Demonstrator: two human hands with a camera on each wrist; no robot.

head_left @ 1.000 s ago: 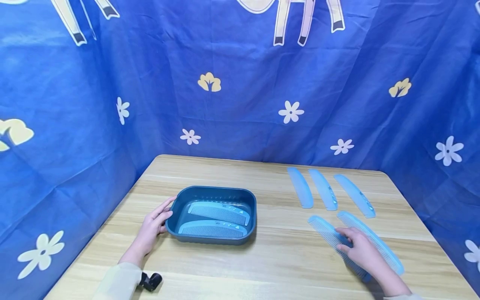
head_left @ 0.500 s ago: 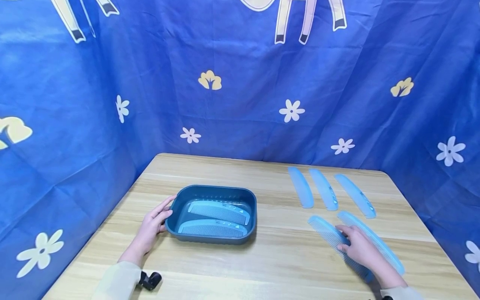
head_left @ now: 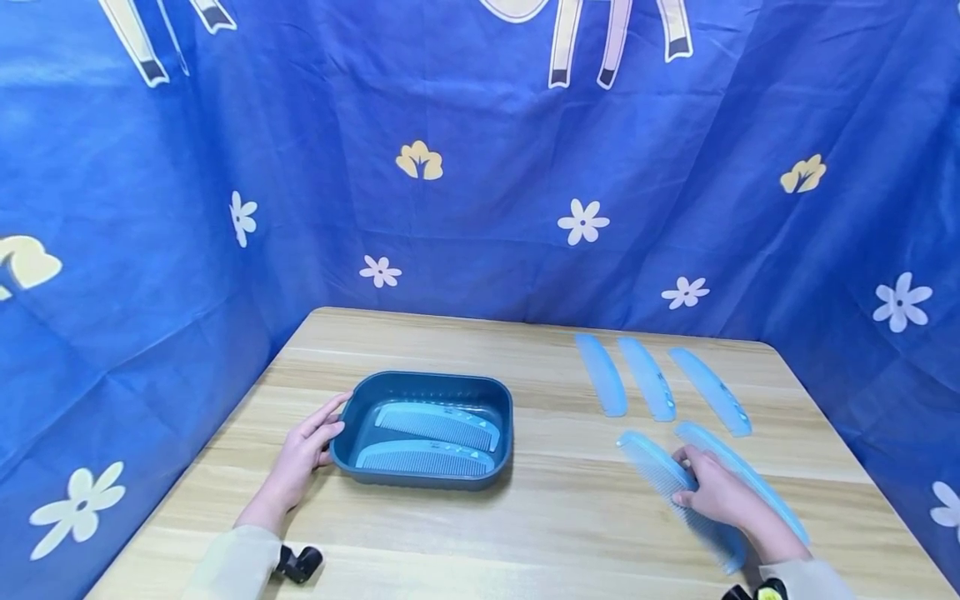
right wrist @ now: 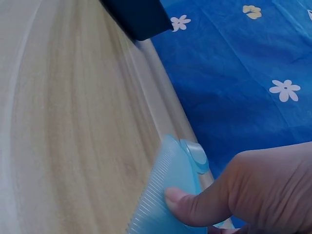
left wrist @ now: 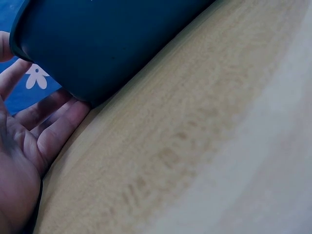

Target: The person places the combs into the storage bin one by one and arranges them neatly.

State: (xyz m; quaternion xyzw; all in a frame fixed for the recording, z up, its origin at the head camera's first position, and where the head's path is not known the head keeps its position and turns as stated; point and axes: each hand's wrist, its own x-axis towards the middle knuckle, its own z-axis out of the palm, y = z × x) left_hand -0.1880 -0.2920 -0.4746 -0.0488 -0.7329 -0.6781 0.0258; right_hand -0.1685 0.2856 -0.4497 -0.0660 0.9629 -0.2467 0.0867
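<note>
My left hand (head_left: 303, 454) rests against the left end of a dark teal plastic tub (head_left: 420, 479). In the left wrist view, its fingers (left wrist: 63, 126) touch the tub's outer wall, near the tabletop. Inside the tub lie two light blue combs, one behind the other: the rear comb (head_left: 438, 422) and the front comb (head_left: 423, 457). At the right, my right hand (head_left: 723, 496) pinches another light blue comb (head_left: 675, 483). The right wrist view shows the thumb (right wrist: 187, 204) across this comb's face; the fingers behind it are mostly hidden.
One more comb (head_left: 772, 487) lies just right of the right hand, partly covered by it. Three combs stand in a row farther back: left (head_left: 602, 375), middle (head_left: 648, 379) and right (head_left: 711, 392). A blue patterned cloth (head_left: 480, 208) hangs around the wooden table (head_left: 555, 533).
My right fingers have closed a little on the comb, which has tilted and shifted slightly, its near end moving toward me. The left hand and the tub have stayed put.
</note>
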